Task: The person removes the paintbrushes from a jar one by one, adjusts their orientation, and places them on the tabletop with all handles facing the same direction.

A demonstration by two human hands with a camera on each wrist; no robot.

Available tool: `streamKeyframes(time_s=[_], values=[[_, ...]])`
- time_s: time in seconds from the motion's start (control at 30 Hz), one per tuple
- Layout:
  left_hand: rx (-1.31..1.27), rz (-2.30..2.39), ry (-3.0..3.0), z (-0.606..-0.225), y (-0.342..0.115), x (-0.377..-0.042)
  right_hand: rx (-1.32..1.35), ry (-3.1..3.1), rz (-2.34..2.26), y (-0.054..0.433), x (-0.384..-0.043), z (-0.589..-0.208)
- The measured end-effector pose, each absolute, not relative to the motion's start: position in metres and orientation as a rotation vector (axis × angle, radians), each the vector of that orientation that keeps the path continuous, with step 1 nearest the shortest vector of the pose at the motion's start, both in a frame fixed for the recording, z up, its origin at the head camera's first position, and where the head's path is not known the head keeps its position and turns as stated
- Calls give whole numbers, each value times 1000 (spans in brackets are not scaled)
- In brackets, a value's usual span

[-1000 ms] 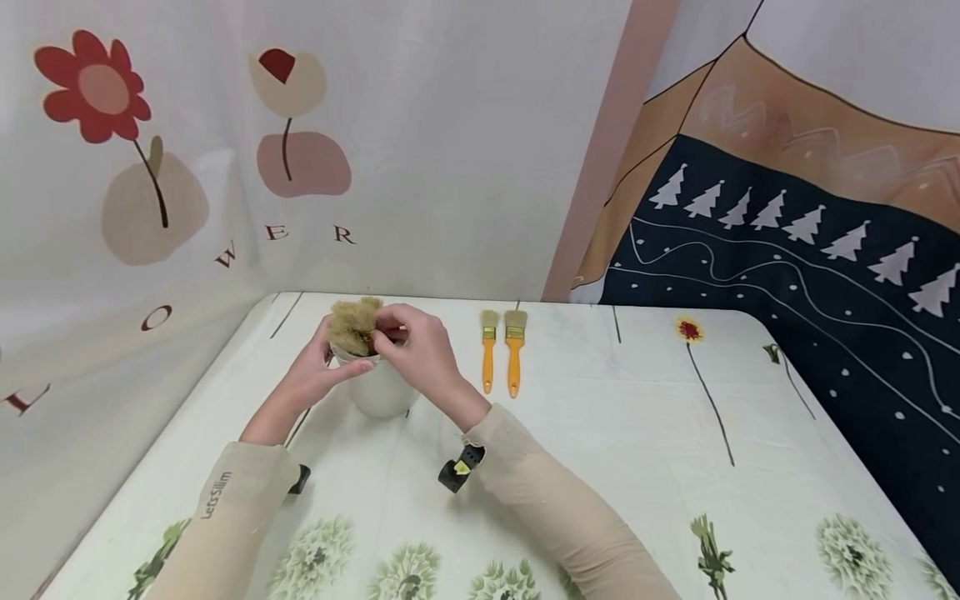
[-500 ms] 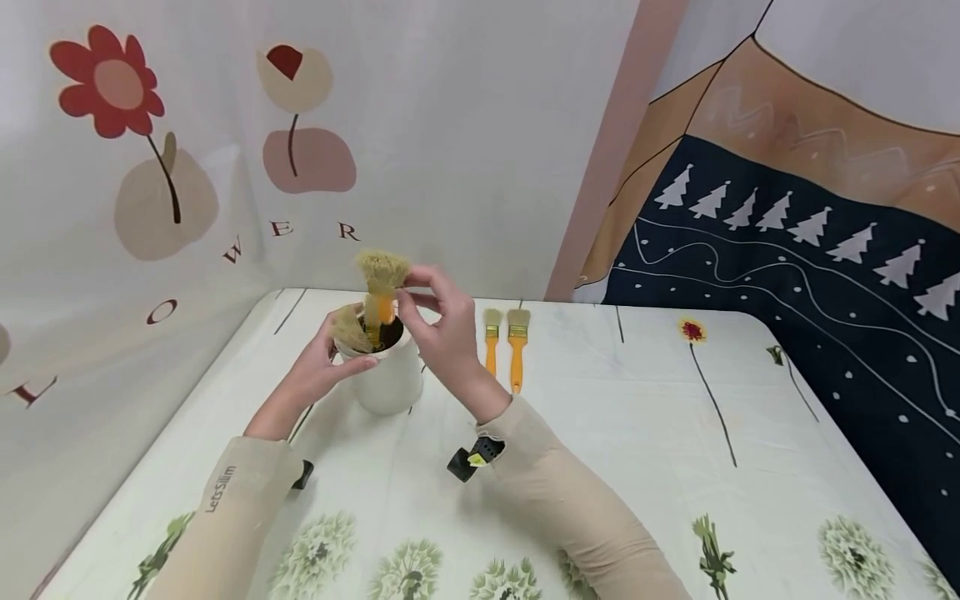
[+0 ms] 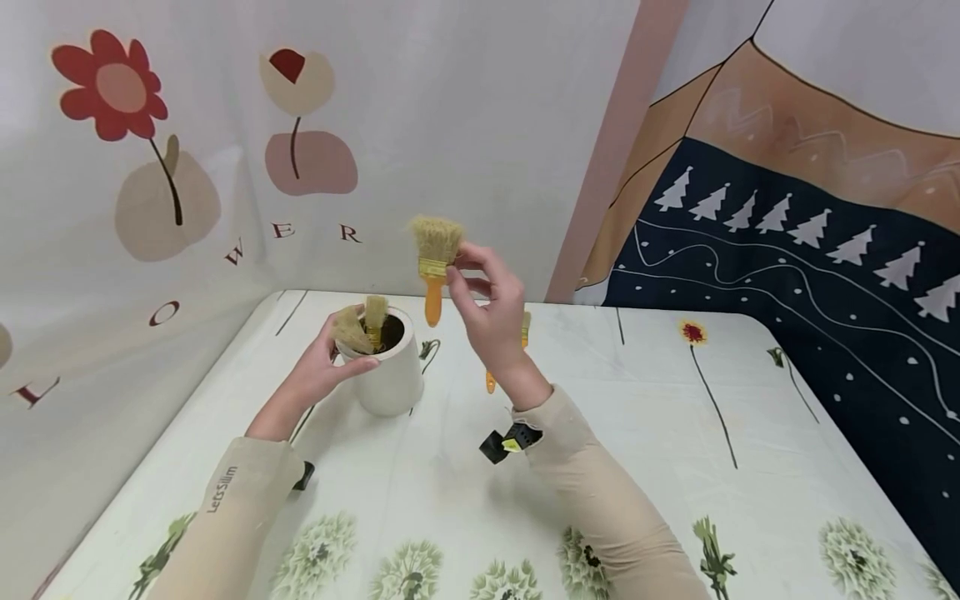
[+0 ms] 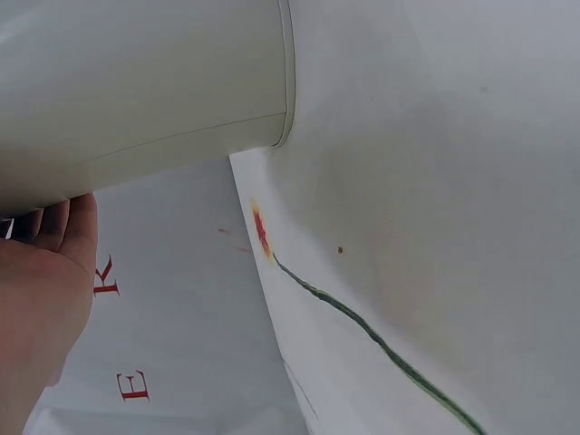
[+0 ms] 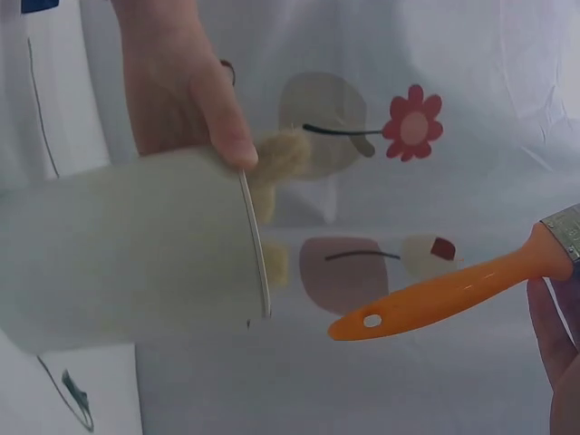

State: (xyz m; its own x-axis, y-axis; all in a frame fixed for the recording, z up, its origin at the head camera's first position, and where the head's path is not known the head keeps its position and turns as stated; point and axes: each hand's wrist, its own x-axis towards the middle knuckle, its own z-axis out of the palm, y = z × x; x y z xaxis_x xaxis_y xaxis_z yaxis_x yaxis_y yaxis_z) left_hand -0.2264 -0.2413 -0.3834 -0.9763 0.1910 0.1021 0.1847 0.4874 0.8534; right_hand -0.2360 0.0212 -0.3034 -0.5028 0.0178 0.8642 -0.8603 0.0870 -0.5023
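One white, flower-printed tablecloth bears one white cylindrical pot, gripped by the left hand. The right hand pinches one orange-handled, tan-bristled paintbrush aloft beside it, blocking most of two similar brushes lying behind; from the pot poke at least two bristle heads.

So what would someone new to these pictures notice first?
Probably the orange-handled brush, held upright in the right hand above the table. Next, the white container gripped by the left hand, bristles showing at its mouth. Then the red flower print, upper left in the head view.
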Motion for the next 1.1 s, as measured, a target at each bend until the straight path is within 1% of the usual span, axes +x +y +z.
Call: streamKeyframes(time_s=[0.5, 1.1], values=[[353, 1592, 2679, -386, -240, -225, 672, -1707, 1507, 67, -254, -315], [309, 1568, 2692, -385, -242, -226, 495, -1836, 1584, 99, -266, -333]])
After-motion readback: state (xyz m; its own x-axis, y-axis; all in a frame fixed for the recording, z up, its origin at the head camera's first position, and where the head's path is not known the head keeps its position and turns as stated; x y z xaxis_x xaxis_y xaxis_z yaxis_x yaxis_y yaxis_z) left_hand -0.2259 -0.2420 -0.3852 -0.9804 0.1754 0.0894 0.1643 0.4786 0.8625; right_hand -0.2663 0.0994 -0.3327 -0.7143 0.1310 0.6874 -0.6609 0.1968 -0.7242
